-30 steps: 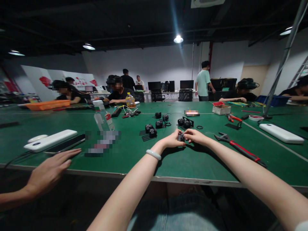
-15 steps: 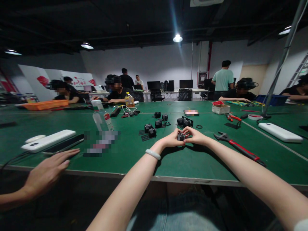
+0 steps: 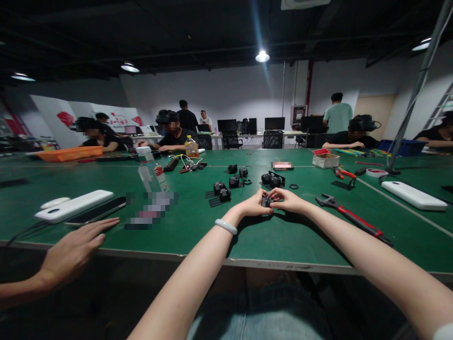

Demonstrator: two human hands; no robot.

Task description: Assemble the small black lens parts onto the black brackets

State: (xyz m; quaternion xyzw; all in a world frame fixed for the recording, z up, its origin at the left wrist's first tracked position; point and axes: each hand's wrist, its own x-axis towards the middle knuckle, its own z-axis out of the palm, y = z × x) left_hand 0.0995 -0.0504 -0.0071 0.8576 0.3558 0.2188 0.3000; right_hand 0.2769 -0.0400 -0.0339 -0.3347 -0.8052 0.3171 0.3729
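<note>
Both my hands meet over the green table around a small black part (image 3: 266, 201), whose exact kind I cannot make out. My left hand (image 3: 254, 204) grips it from the left, thumb toward me. From the other side, the fingers of my right hand (image 3: 284, 200) pinch at it. Fingers cover much of the part. Just beyond lie a pair of black cylindrical parts (image 3: 272, 179) with a flat black plate, and a black ring (image 3: 293, 186). More black cylindrical parts (image 3: 222, 192) with slotted plates rest to the left of my hands.
An adjustable wrench (image 3: 354, 218) with red-black handle lies right of my right arm. Red-handled pliers (image 3: 345, 174) and a small box (image 3: 324, 160) are farther back. A clear bottle (image 3: 148, 174) stands left. Another person's hand (image 3: 76, 248) rests at the left table edge, near a white power bank (image 3: 76, 206).
My right fingers have shifted slightly at the black part; my left hand stays on it. In the background, the standing person in a light green shirt has moved a little right.
</note>
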